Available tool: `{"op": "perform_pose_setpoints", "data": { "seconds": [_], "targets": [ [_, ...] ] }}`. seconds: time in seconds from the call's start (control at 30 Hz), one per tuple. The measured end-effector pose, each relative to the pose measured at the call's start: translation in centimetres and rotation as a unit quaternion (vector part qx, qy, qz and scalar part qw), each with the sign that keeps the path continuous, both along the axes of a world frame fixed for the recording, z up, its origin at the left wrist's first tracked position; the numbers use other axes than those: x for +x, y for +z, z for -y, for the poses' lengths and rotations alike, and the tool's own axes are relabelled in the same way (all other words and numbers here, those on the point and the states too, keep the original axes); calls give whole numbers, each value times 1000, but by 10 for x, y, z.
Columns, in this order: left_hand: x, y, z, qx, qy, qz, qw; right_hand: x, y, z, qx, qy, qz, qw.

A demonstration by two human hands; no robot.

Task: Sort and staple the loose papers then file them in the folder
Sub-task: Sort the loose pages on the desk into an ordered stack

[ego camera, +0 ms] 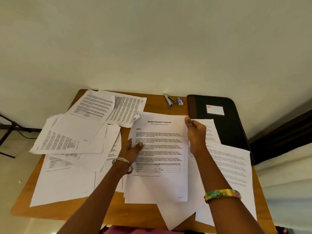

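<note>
White transcript stack (160, 159) held up mid-desk by both hands: left hand (130, 150) pinches its left edge, thumb on top; right hand (195, 134) grips the top-right edge w/ curled fingers (188, 119). Loose papers (74, 132) spread across the wooden desk (152, 103), left & right. Black folder (217, 119) closed at far right; stapler (168, 100) just left of it.

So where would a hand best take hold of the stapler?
Probably across the middle of the stapler, from above. It lies flat on the table near the far edge, long and narrow, angled, with bare wood on both long sides. The staple box sits just right.
</note>
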State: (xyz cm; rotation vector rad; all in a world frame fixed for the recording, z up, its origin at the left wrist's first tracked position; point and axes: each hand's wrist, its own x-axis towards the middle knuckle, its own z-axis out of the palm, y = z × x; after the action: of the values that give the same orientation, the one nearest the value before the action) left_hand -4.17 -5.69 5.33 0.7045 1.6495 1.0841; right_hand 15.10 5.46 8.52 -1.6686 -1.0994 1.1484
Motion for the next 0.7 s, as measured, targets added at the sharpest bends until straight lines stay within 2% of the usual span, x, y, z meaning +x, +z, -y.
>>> {"op": "perform_pose_setpoints", "data": {
  "seconds": [0.2, 0.4, 0.53, 0.57, 0.6, 0.63, 0.67, 0.7],
  "targets": [
    [4, -2, -1, 12, -6, 6, 1000, 0, 0, -5, -97, -109, -98, 984],
    [3, -5, -3, 9, -19, 20, 1000, 8, 0, -8, -123, -80, -71, 987],
    [5, -10, -7, -1, -46, 11, 999, 17, -1, -13, -151, -95, -77, 981],
    [6, -10, -7, -3, -51, 5, 999, 18, -1, -13, -148, -101, -49, 983],
    [7, -10, -7, -4, -55, 0, 998, 18, -2, -14, -138, -95, 17, 986],
    [8, -10, -8, -5, -58, -5, 998, 16, -2, -15, -121, -73, 126, 982],
    [9, -9, -9, -7, -63, -12, 998, 14, -1, -13, -87, -46, 244, 965],
    [9, -8, -10, -10, -72, -22, 997, 11, 0, -12, -32, -10, 325, 945]
  ]
}}
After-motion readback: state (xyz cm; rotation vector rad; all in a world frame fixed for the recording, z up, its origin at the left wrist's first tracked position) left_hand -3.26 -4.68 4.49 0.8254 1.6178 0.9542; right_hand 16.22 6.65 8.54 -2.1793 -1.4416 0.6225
